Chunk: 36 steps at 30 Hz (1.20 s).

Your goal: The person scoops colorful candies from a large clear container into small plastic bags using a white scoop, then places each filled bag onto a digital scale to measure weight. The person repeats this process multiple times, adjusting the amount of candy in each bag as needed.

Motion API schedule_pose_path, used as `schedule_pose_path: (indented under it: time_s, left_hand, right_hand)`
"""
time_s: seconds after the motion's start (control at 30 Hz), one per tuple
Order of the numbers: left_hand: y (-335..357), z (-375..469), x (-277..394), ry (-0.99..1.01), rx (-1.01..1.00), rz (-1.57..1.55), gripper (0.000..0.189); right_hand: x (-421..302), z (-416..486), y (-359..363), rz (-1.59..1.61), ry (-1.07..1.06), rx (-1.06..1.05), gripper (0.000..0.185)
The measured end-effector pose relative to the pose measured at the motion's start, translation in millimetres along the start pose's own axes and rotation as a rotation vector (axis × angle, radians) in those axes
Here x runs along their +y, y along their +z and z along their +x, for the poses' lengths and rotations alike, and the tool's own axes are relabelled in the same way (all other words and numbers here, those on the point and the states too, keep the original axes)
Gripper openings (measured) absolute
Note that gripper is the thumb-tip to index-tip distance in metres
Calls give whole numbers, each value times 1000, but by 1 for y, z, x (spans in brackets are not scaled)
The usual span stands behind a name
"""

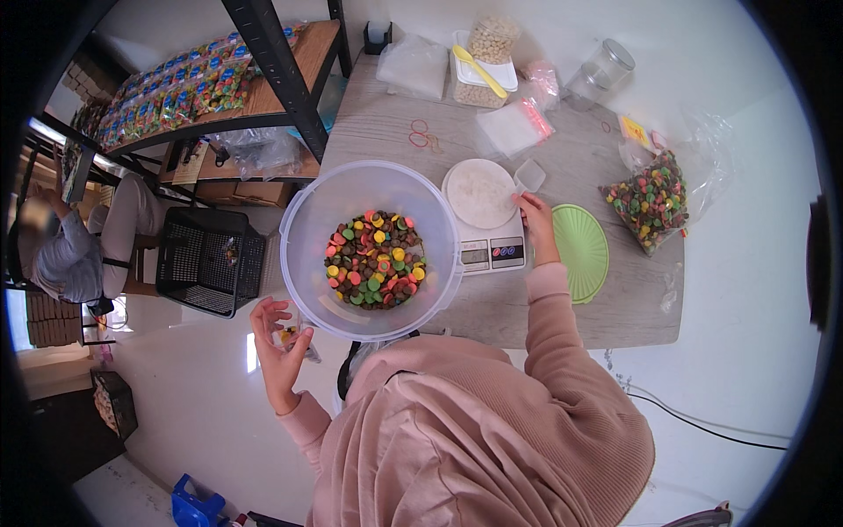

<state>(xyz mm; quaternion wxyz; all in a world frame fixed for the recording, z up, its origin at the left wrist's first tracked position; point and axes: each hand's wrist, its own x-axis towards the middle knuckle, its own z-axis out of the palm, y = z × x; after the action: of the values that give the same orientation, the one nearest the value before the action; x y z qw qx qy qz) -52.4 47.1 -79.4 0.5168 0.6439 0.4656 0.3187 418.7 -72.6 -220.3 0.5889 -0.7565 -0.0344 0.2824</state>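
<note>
A large translucent plastic tub (pixel 309 197) holds coloured candies (pixel 375 260) in brown, green, red and yellow. Beside its lower left rim, my left hand (pixel 280 336) holds a small clear bag with a few candies in it (pixel 288 334), the fingers curled round it. My right hand (pixel 535 221) is at the right edge of the kitchen scale (pixel 492 253), its fingertips by the round white plate (pixel 482 193). They also lie close to a small clear plastic cup (pixel 529 176); whether they grip it I cannot tell. A green ribbed lid (pixel 581 253) lies right of my wrist.
Filled candy bags cover a shelf (pixel 276 85) at upper left. A black plastic crate (pixel 197 263) stands below it, near a seated person (pixel 72 257). On the table (pixel 395 115) are a large candy bag (pixel 652 201), zip bags (pixel 514 128), jars (pixel 596 72) and a yellow spoon (pixel 479 71).
</note>
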Motion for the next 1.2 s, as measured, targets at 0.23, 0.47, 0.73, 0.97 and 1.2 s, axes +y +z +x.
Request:
schedule_pose_path:
  time_s: [0.23,0.47,0.73,0.97,1.2]
  left_hand:
    - [0,1,-2,26,-8,9,69]
    - [-1,2,-4,36,-14,27,70]
    - [1,2,0,22,-17,21,69]
    - [1,2,1,10,15,5,68]
    - [0,2,1,-5,19,12,68]
  right_hand:
    - [0,1,0,31,-7,-23,51]
    - [-9,-6,2,-44,-310,58,32]
    - [-42,-54,18,-756,-997,105,14]
    - [-47,-78,27,-825,-1067,91,17]
    - [-37,-89,21,-865,-843,92,28]
